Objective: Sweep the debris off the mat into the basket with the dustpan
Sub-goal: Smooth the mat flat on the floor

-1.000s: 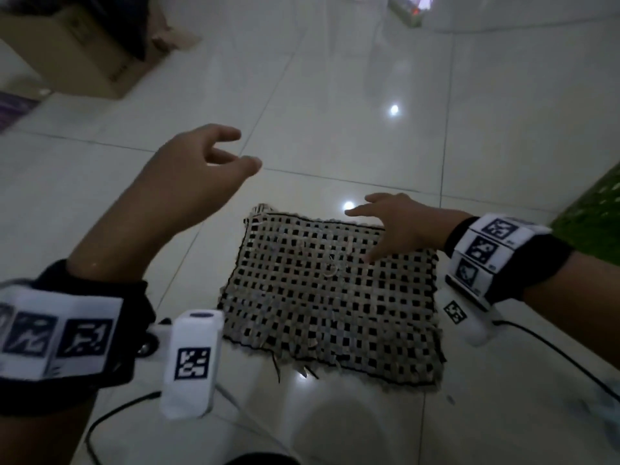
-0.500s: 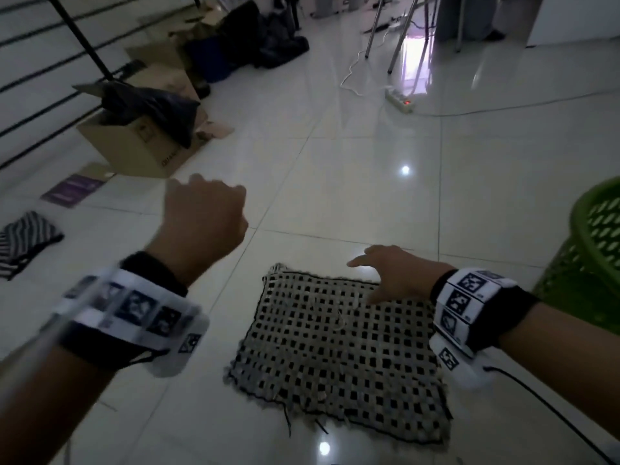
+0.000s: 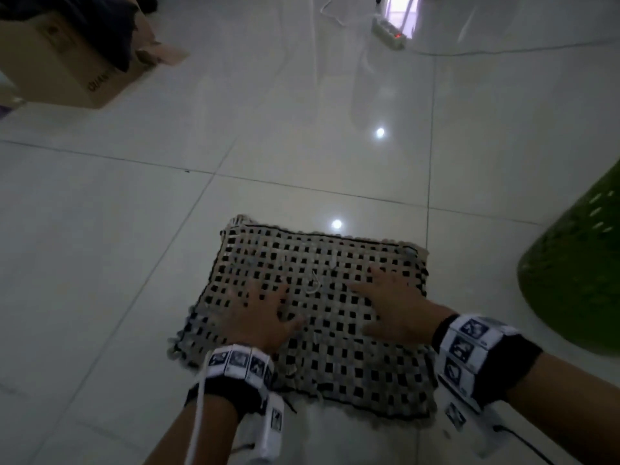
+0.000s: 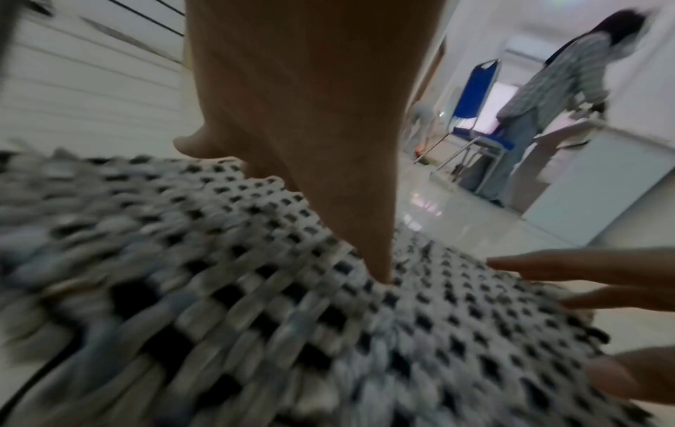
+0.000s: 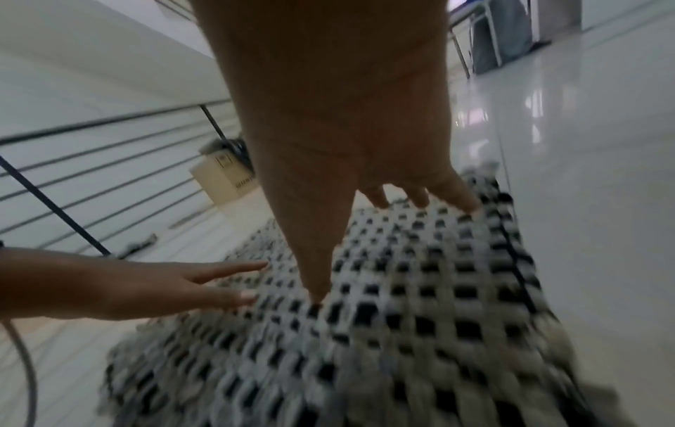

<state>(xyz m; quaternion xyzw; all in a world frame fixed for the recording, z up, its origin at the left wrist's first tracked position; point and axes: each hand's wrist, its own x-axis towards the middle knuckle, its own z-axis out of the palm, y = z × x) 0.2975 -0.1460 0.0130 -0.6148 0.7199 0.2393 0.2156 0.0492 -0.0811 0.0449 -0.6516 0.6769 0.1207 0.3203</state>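
Observation:
A woven black-and-white mat (image 3: 335,370) lies flat on the tiled floor. A thin pale string-like bit of debris (image 3: 313,282) sits near its middle, between my hands. My left hand (image 3: 260,315) lies on the mat's left half with fingers spread and straight. My right hand (image 3: 392,305) lies likewise on the right half. The wrist views show the left hand (image 4: 292,121) and right hand (image 5: 328,138) with fingers reaching down onto the mat (image 4: 219,289) (image 5: 420,303). The green basket (image 3: 577,273) stands right of the mat. No dustpan is in view.
A cardboard box (image 3: 63,65) stands at the far left, and a power strip (image 3: 389,31) with cables lies at the back. A railing (image 5: 73,225) runs behind the box. In the left wrist view a person (image 4: 548,86) stands by a blue chair (image 4: 478,95).
My left hand came down from the air left of the mat onto the mat. My right hand slid from the mat's far edge toward me. The head view tilted down.

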